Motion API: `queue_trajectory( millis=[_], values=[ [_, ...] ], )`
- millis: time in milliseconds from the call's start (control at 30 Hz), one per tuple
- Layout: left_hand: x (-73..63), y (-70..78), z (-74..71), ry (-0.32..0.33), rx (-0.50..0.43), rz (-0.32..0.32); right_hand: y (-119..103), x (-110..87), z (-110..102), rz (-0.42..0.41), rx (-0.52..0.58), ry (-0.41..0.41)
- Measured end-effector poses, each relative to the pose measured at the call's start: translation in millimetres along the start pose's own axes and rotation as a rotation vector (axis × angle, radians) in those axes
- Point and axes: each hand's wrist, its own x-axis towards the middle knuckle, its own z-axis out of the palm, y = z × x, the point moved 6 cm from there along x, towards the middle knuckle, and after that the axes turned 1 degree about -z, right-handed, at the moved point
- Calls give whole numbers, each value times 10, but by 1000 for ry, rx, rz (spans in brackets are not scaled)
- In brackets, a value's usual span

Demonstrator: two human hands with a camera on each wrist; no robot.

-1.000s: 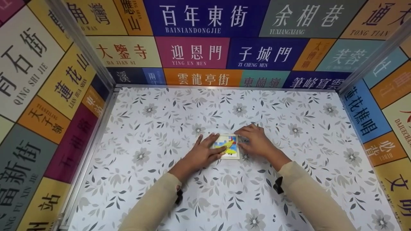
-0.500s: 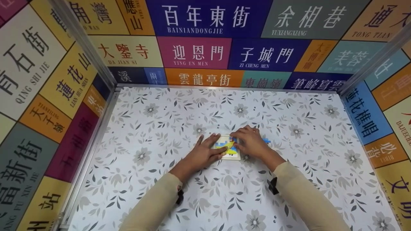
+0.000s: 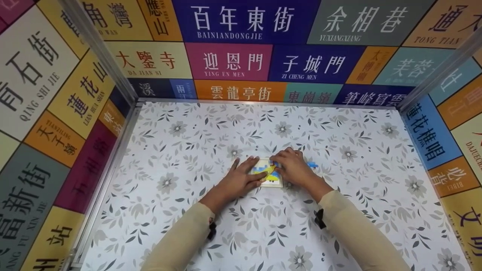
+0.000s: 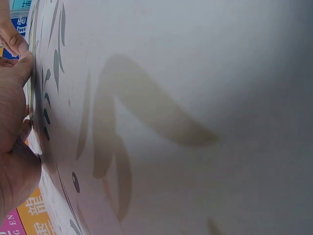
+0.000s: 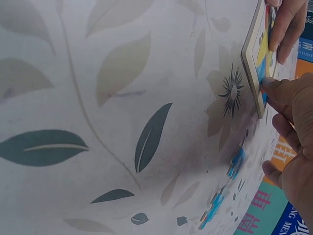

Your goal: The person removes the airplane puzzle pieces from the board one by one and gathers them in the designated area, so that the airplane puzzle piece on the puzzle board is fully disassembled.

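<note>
A small square jigsaw puzzle in a pale wooden tray lies flat near the middle of the table. Its picture is yellow and blue. My left hand rests over its left side, fingers spread and fairly straight, one digit across the yellow part. From the other side, my right hand covers the upper right corner with bent fingers. In the right wrist view, the thumb touches a blue part of the puzzle. Whether a piece is pinched there is hidden. Loose blue jigsaw pieces lie beside the right hand.
A white cloth with grey leaves and flowers covers the table. Walls with colourful Chinese street-name panels stand at the back and both sides, with a metal rail along the left edge.
My right hand has moved left from the puzzle's right edge onto its upper right corner, and blue pieces now show to the right of it. The left hand has stayed put.
</note>
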Motion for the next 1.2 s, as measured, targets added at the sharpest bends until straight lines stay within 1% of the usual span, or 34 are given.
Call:
queue_trajectory(
  millis=[167, 400, 800, 900, 1067, 1200],
  values=[
    [11, 5, 10, 5, -6, 10, -1, 10, 5, 16, 2, -15],
    [2, -1, 31, -3, -34, -2, 11, 22, 32, 37, 17, -53],
    [6, -2, 7, -8, -20, -2, -33, 55, 14, -30, 42, -73],
    [9, -4, 4, -7, -16, -2, -39, 60, 6, -38, 48, -76],
    [12, -9, 7, -14, -7, -8, -46, 65, -16, -50, 50, -58],
    [7, -10, 16, -16, -8, -9, -37, 66, -16, -53, 34, -58]
  ],
)
